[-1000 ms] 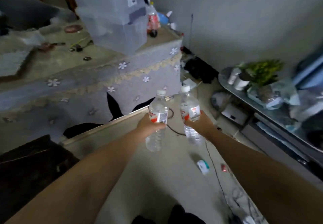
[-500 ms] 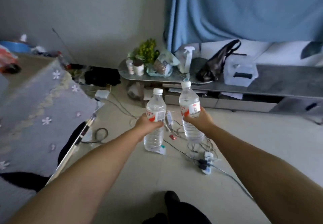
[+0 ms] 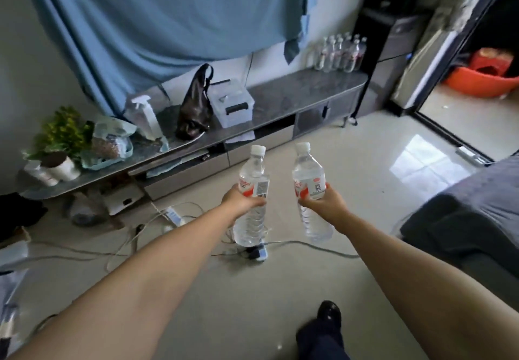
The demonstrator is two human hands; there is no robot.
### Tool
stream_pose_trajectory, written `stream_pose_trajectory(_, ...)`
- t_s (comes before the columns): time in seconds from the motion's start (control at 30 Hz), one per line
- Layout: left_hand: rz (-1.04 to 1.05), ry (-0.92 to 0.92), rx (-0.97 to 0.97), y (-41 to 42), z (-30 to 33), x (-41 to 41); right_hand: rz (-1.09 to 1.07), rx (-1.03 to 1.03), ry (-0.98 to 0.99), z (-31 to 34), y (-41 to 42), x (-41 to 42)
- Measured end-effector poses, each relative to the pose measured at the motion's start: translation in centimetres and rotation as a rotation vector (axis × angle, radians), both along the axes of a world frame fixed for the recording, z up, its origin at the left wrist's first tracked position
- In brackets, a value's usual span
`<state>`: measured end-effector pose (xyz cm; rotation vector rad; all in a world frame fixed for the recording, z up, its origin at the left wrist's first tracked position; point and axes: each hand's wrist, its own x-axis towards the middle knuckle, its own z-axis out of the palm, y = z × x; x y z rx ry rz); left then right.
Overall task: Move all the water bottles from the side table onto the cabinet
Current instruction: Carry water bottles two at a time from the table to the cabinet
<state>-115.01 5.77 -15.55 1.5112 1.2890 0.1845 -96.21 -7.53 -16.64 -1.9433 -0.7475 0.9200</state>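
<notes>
Head view: left hand point(image 3: 241, 200) wraps its fingers round the left water bottle point(image 3: 250, 199), right hand point(image 3: 327, 202) round the right water bottle point(image 3: 310, 194); both bottles are in the air above the floor, long axes near upright, white caps up, the right one tilted slightly left at the top. Far right end of the grey cabinet point(image 3: 309, 90): cluster of water bottles point(image 3: 339, 54) standing upright. On the cabinet's middle, a clear lidded storage box point(image 3: 231, 103), contents not discernible.

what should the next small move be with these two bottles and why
Probably walk on toward the right end of the cabinet. The left hand and right hand each grip a bottle, left one, right one, still over the floor. A cluster of bottles already stands there, with bare top beside it.
</notes>
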Motion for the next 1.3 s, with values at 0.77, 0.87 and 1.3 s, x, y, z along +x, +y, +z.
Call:
stream_pose_trajectory(0.77, -0.198, -0.039, -0.040, 0.5, 0.3, 41.6, -0.213, 0.107, 0.045, 0.2, -1.6, 38.1)
stream_pose_trajectory(0.87, -0.180, -0.023, -0.037, 4.3, -0.4, 45.3, -0.207, 0.096, 0.060, -0.2, 1.8, 41.3)
stream_pose_trajectory(1.3, -0.205, -0.091, -0.084, 21.7, 1.4, 64.6, -0.253, 0.119, 0.033, 3.1, 17.1, 58.9)
